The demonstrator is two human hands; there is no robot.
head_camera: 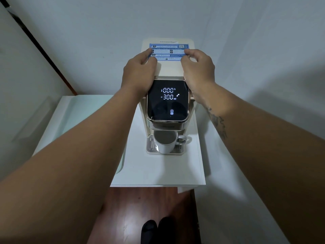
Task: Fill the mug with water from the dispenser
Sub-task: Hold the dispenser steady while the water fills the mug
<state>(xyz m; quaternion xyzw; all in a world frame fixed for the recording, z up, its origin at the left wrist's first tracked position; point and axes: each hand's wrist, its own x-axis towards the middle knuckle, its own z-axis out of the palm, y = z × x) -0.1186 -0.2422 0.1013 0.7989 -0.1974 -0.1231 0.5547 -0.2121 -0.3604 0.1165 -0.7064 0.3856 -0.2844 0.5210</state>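
Note:
A cream water dispenser (168, 69) stands on a white cabinet. Its black touch panel (168, 101) reads 000 °C and 300 ml, with a lit start/stop icon below. A white mug (165, 142) sits upright on the drip tray (179, 149) under the spout, handle to the right; its inside looks dark and I cannot tell whether it holds water. My left hand (139, 72) rests on the dispenser's top left side, fingers curled over the edge. My right hand (197, 69) holds the top right side in the same way.
The white cabinet top (140, 166) ends at a front edge above a wooden floor (133, 205). A pale green-lidded appliance (79, 117) stands to the left. Walls close in behind and on the right. Dark slippers (158, 229) show below.

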